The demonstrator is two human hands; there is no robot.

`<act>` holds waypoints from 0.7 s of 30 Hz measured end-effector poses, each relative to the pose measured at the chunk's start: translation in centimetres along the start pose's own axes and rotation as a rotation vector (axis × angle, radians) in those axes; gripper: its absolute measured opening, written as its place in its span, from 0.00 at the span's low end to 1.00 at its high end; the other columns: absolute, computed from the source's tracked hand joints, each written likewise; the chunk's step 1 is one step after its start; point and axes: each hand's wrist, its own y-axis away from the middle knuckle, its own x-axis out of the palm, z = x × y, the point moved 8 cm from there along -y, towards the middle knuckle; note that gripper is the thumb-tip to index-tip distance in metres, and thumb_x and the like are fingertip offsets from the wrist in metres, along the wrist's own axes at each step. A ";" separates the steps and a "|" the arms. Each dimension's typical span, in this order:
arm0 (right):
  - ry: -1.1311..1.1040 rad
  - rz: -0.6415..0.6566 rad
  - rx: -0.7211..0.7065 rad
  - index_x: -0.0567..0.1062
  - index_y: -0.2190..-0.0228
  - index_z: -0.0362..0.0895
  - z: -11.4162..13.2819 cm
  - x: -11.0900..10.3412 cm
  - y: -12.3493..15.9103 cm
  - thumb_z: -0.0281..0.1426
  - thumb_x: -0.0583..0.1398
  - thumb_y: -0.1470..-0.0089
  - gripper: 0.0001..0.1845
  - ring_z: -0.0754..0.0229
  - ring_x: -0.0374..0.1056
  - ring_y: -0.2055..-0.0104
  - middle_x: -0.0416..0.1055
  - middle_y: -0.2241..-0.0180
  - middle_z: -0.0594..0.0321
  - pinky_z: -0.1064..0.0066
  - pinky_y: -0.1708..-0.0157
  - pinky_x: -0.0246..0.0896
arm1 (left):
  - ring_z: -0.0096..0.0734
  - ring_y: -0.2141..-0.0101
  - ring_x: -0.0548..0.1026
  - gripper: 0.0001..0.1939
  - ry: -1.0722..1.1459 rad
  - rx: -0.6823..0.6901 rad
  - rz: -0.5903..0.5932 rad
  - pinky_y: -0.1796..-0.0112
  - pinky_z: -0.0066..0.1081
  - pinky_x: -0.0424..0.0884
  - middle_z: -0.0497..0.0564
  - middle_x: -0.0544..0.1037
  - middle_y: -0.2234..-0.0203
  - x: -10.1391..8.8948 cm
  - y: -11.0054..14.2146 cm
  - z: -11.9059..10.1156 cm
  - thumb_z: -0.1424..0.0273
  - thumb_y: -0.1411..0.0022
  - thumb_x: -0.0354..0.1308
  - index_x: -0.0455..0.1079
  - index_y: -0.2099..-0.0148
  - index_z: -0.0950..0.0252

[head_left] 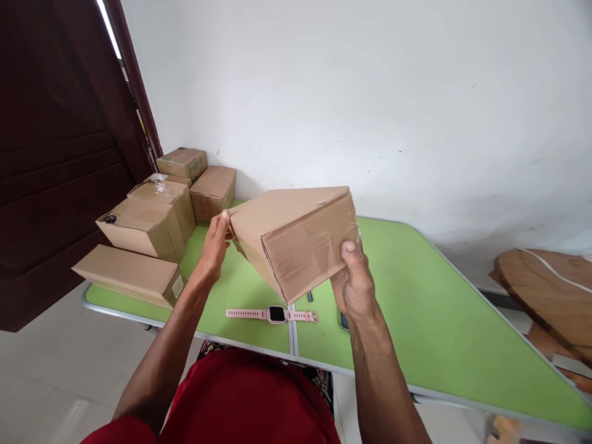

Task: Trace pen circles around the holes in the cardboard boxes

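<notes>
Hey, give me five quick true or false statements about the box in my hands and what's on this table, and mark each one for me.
1. The left hand and the right hand both hold one cardboard box. True.
2. The cardboard box is held level. False: it is tilted.
3. The pink watch lies on the green table with its strap stretched out. True.
4. The screen of the pink watch is brightly lit. False: it looks dark.
5. The other boxes are at the right end of the green table. False: they are grouped at its left end.
</notes>
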 end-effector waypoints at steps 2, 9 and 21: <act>0.016 -0.032 -0.017 0.81 0.44 0.56 0.2 -0.7 -0.1 0.62 0.69 0.47 0.36 0.34 0.69 0.30 0.82 0.41 0.57 0.44 0.37 0.73 | 0.48 0.52 0.78 0.42 -0.035 -0.011 -0.008 0.51 0.42 0.70 0.56 0.82 0.54 0.0 0.1 0.0 0.26 0.42 0.58 0.75 0.49 0.59; -0.002 -0.142 -0.067 0.81 0.50 0.53 1.5 -2.2 -0.3 0.60 0.61 0.37 0.28 0.37 0.69 0.30 0.81 0.41 0.57 0.49 0.39 0.74 | 0.54 0.50 0.78 0.47 -0.067 0.062 0.035 0.52 0.44 0.75 0.58 0.82 0.53 0.9 0.8 -0.9 0.28 0.40 0.61 0.74 0.34 0.57; 0.124 -0.474 -0.653 0.72 0.41 0.53 6.5 -3.3 -0.3 0.61 0.50 0.31 0.33 0.37 0.70 0.36 0.73 0.42 0.52 0.35 0.34 0.64 | 0.31 0.73 0.71 0.37 0.060 0.031 0.369 0.69 0.31 0.69 0.47 0.75 0.75 4.4 2.4 1.1 0.30 0.40 0.64 0.77 0.67 0.63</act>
